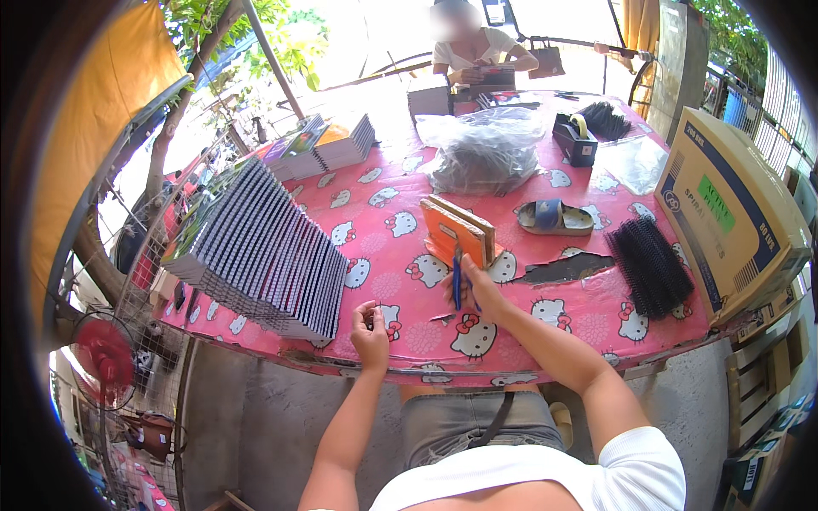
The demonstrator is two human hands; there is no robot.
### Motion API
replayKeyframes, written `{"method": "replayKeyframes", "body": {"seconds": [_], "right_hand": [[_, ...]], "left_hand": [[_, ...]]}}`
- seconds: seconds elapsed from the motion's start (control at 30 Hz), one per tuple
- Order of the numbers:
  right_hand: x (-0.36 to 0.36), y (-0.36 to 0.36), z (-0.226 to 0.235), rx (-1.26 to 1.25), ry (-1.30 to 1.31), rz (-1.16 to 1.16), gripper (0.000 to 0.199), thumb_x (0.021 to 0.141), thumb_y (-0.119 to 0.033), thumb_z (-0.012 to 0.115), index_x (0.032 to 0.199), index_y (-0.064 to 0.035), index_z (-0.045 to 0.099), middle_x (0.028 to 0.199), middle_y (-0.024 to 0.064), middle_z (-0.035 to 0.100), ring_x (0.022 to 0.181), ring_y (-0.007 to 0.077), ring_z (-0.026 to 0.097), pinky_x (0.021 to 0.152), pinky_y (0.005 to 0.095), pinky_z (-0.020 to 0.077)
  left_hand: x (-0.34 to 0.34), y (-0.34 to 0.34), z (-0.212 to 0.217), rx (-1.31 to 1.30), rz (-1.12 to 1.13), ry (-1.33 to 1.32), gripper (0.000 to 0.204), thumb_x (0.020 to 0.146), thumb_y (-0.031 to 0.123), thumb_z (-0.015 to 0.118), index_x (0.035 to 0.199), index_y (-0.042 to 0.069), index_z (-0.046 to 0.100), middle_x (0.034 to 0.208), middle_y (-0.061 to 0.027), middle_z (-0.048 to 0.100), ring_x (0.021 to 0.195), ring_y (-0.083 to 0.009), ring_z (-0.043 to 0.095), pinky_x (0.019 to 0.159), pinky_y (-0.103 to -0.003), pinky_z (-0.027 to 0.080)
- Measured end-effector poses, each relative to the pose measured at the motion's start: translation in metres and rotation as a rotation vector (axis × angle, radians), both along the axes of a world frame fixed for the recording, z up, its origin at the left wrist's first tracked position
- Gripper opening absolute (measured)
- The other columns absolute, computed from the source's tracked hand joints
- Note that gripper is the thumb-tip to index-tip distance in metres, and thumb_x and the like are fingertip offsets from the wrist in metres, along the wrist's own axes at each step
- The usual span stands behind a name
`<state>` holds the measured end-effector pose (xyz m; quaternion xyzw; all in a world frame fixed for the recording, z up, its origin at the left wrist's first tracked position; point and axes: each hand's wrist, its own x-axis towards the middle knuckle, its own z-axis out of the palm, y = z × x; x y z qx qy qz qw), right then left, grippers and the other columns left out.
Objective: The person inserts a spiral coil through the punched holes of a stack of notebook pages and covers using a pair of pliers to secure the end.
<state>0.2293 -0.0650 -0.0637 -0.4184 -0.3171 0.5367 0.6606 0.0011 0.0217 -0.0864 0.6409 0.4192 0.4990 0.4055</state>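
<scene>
My right hand (pixel 474 288) rests on the pink patterned tablecloth (pixel 400 255) and grips a small blue-handled tool (pixel 457 281), held upright just in front of an orange notebook (pixel 456 232) that stands on its edge. My left hand (pixel 369 328) hovers near the table's front edge with fingers curled; whether it pinches something tiny I cannot tell. A long slanted stack of grey spiral notebooks (pixel 264 251) lies just left of my left hand.
A black bundle of binding coils (pixel 652 266) and a large cardboard box (pixel 731 213) sit to the right. A sandal (pixel 554 218), a clear plastic bag (pixel 486 153), a tape dispenser (pixel 576 136) and more notebooks (pixel 328 146) lie farther back. Another person (pixel 477 55) works at the far end.
</scene>
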Motion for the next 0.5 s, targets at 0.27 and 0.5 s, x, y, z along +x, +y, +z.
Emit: {"method": "replayKeyframes", "body": {"seconds": [0.27,0.5], "right_hand": [[0.008,-0.002,-0.011,-0.068,0.029,0.131,0.067,0.094,-0.061,0.034,0.098,-0.0001,0.061,0.078,0.01,0.063,0.066,0.019,0.063,0.062,0.0315,0.0525],[0.047,-0.033,0.05,0.359,0.025,-0.199,0.072,0.093,-0.062,0.035,0.102,0.004,0.061,0.079,0.0123,0.067,0.067,0.0204,0.066,0.061,0.0308,0.0534]], "left_hand": [[0.006,-0.003,0.005,0.096,0.064,0.076,0.008,0.09,0.005,0.059,0.097,0.003,0.062,0.076,0.0013,0.058,0.064,-0.0056,0.051,0.056,-0.022,0.042],[0.008,0.003,-0.001,0.224,0.042,0.153,0.009,0.089,0.004,0.059,0.097,0.002,0.064,0.082,-0.002,0.064,0.069,-0.0082,0.056,0.061,-0.024,0.046]]}}
